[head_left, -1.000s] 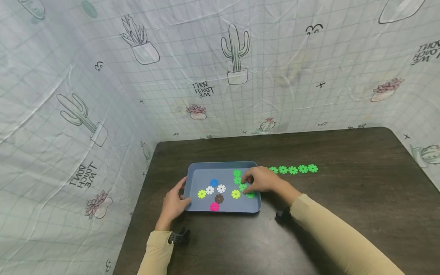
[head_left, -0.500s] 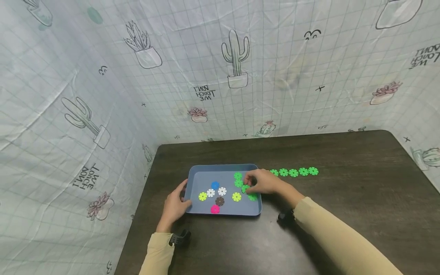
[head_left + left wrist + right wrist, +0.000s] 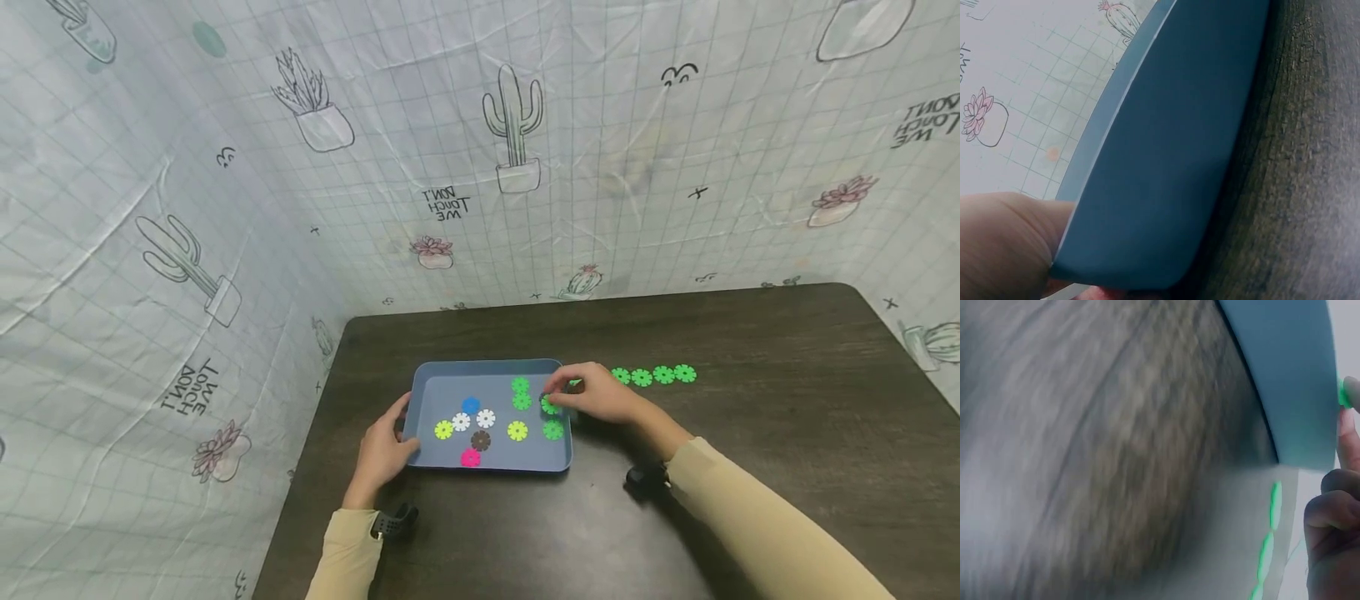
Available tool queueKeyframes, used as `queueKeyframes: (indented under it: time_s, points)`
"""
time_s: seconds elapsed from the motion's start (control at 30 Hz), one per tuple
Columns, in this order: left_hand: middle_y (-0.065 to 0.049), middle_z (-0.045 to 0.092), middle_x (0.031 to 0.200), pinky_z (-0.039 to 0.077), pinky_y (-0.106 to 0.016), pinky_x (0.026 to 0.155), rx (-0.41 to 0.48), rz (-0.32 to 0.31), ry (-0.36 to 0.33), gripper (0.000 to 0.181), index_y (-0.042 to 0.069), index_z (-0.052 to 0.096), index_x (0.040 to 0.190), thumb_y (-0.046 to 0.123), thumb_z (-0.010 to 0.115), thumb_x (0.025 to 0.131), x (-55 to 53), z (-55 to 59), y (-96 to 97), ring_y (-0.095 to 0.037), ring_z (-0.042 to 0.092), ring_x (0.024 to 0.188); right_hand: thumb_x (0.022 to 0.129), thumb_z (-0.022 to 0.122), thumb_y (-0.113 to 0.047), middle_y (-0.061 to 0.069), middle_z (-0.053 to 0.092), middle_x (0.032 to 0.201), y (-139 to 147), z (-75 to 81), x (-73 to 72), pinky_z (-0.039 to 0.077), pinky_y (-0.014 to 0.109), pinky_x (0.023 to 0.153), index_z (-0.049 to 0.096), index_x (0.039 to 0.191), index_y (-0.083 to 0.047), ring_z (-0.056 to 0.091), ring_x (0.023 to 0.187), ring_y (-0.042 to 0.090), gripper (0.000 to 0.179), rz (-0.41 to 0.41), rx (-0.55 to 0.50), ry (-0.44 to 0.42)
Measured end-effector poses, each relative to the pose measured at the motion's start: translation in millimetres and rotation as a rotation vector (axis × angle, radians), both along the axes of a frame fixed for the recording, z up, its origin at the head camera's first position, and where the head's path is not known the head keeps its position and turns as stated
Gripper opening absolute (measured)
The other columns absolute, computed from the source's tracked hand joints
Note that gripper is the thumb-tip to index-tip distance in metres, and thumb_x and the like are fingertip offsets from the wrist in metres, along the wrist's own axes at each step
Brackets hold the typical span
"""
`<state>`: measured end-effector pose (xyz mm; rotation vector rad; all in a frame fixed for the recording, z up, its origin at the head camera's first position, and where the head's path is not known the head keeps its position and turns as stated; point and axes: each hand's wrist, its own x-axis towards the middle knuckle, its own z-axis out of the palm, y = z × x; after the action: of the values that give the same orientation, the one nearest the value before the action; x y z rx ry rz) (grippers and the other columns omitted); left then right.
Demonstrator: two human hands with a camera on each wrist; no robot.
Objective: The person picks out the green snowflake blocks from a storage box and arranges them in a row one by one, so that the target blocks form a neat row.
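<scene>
A blue-grey tray [image 3: 431, 368] lies on the table, its left end gripped by my left hand [image 3: 377, 457]. The left wrist view shows the thumb [image 3: 1010, 234] at the tray's rim. My right hand [image 3: 600, 397] pinches a green notched plastic disc [image 3: 551, 406] just inside the tray's right rim; the right wrist view shows this disc [image 3: 1342, 394] between the fingertips above the tray wall. Other green discs [image 3: 521, 402] lie in the tray near it. Two yellow discs [image 3: 517, 431], two white [image 3: 486, 418], a blue [image 3: 470, 405], a brown [image 3: 481, 440] and a pink one [image 3: 470, 457] lie there too.
A row of several green discs [image 3: 663, 375] runs along the dark wooden table [image 3: 765, 400] to the right of the tray; my right hand covers its near end. A printed cloth [image 3: 600, 150] hangs behind and left of the table.
My right hand has taken hold of a green disc in the tray and moved it rightward and up to the right rim. My left hand stays on the tray.
</scene>
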<state>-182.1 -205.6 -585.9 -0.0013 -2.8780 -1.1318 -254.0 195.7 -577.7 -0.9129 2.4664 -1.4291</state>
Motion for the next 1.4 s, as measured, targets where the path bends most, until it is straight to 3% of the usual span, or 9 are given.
queueKeyframes:
  time_s: [0.27, 0.57, 0.73, 0.9, 0.97, 1.17, 1.4]
  points:
    - [-0.017, 0.066, 0.125, 0.041, -0.033, 0.056, -0.006, -0.012, 0.006, 0.08, 0.012, 0.05, 0.154, -0.003, 0.072, 0.079, 0.5, 3.8, -0.9, -0.014, 0.055, 0.064, 0.093, 0.078, -0.018, 0.0, 0.074, 0.097, 43.4, 8.0, -1.3, 0.05, 0.029, 0.066, 0.079, 0.103, -0.012, 0.063, 0.081, 0.021, 0.011, -0.173, -0.046, -0.013]
    - [-0.018, 0.066, 0.126, 0.042, -0.033, 0.057, 0.0, -0.014, -0.015, 0.081, 0.013, 0.049, 0.155, -0.002, 0.072, 0.079, -1.5, 4.5, 2.2, -0.014, 0.055, 0.063, 0.098, 0.073, -0.022, 0.011, 0.072, 0.109, 105.9, 18.4, 7.1, 0.054, 0.034, 0.07, 0.077, 0.114, -0.008, 0.071, 0.091, 0.032, 0.021, -0.339, -0.02, -0.01]
    - [-0.019, 0.065, 0.129, 0.045, -0.034, 0.059, 0.005, -0.013, -0.023, 0.081, 0.013, 0.048, 0.155, -0.003, 0.072, 0.079, -1.5, 6.3, 2.0, -0.015, 0.058, 0.067, 0.098, 0.073, -0.026, 0.011, 0.074, 0.112, 142.2, 18.2, 13.2, 0.052, 0.029, 0.069, 0.077, 0.115, -0.009, 0.071, 0.091, 0.014, 0.025, -0.457, 0.034, 0.013]
    - [-0.018, 0.065, 0.129, 0.046, -0.034, 0.062, 0.004, -0.013, -0.022, 0.081, 0.013, 0.048, 0.156, -0.003, 0.072, 0.08, -1.4, 6.2, 0.7, -0.015, 0.06, 0.069, 0.099, 0.07, -0.036, 0.011, 0.072, 0.116, 174.2, 15.8, 19.8, 0.049, 0.026, 0.073, 0.076, 0.118, -0.008, 0.057, 0.095, -0.007, 0.034, -0.603, 0.099, -0.004]
    - [-0.018, 0.065, 0.129, 0.045, -0.034, 0.061, 0.004, -0.012, -0.024, 0.081, 0.013, 0.048, 0.156, -0.002, 0.072, 0.08, -1.2, 6.0, 0.6, -0.015, 0.059, 0.068, 0.1, 0.068, -0.04, 0.014, 0.071, 0.12, 184.8, 13.6, 22.9, 0.049, 0.029, 0.075, 0.075, 0.12, -0.008, 0.057, 0.1, 0.0, 0.039, -0.657, 0.136, -0.018]
    - [-0.019, 0.065, 0.129, 0.045, -0.034, 0.06, 0.009, -0.01, -0.03, 0.081, 0.014, 0.048, 0.156, -0.002, 0.072, 0.08, -0.5, 4.7, -0.1, -0.014, 0.058, 0.066, 0.102, 0.063, -0.044, 0.025, 0.067, 0.122, 206.9, 1.9, 26.8, 0.046, 0.043, 0.073, 0.072, 0.121, -0.004, 0.06, 0.108, 0.041, 0.044, -0.746, 0.24, -0.032]
    - [-0.018, 0.065, 0.128, 0.043, -0.034, 0.058, 0.007, -0.005, -0.03, 0.081, 0.015, 0.048, 0.156, -0.003, 0.072, 0.08, -2.0, 4.1, 0.3, -0.014, 0.055, 0.064, 0.103, 0.062, -0.04, 0.026, 0.069, 0.114, 213.1, -4.6, 30.0, 0.044, 0.041, 0.062, 0.072, 0.117, -0.006, 0.064, 0.085, 0.037, 0.039, -0.744, 0.356, -0.003]
